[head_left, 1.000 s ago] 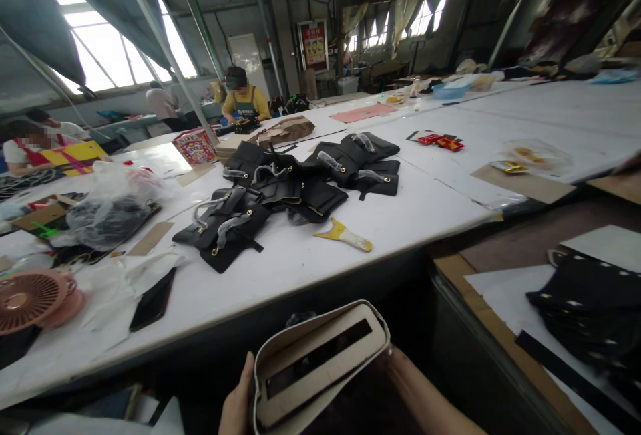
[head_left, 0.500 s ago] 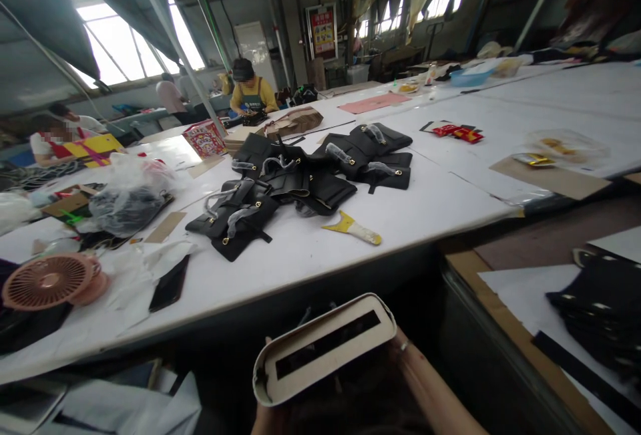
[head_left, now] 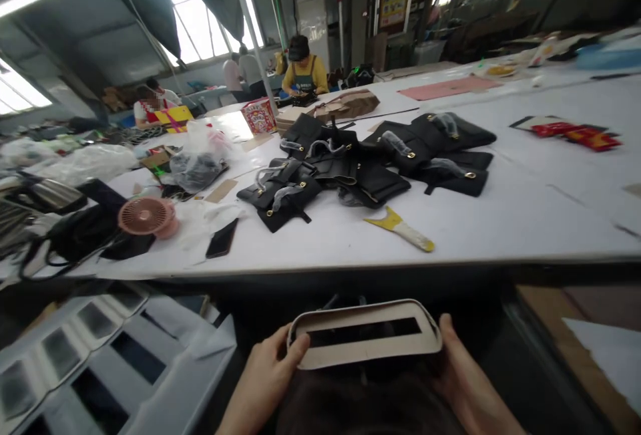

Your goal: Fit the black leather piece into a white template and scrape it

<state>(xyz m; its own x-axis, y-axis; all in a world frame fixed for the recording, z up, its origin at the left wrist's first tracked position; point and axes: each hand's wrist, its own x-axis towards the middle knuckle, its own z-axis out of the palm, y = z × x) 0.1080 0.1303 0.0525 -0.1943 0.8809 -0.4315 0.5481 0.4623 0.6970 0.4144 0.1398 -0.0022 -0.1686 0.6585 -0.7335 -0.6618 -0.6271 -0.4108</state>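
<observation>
An unfinished bag (head_left: pixel 365 357) is at my lap, its long round-ended cream side facing up with a dark rectangular slot along the middle. My left hand (head_left: pixel 273 368) grips its left end, the thumb over the cream rim and the other fingers partly hidden behind it. At the right end my right hand (head_left: pixel 463 371) holds the side, thumb pointing up along the edge and fingers mostly hidden below. Beyond, on the white table (head_left: pixel 330 248), lies a heap of black bags (head_left: pixel 350 161) with plastic-wrapped handles. A yellow-and-white scraper-like tool (head_left: pixel 400 228) lies in front of them.
A phone (head_left: pixel 222 239) and a pink fan (head_left: pixel 149 216) are on the table at left. Below them, pale pieces with dark rectangles (head_left: pixel 95 361) are stacked. Brown board (head_left: pixel 555 348) is at lower right. Across the table a person in yellow sleeves (head_left: pixel 305 74) works.
The view has swung left, so the table's things appear further right. The bag has levelled from its slant, and my left thumb now shows over its rim.
</observation>
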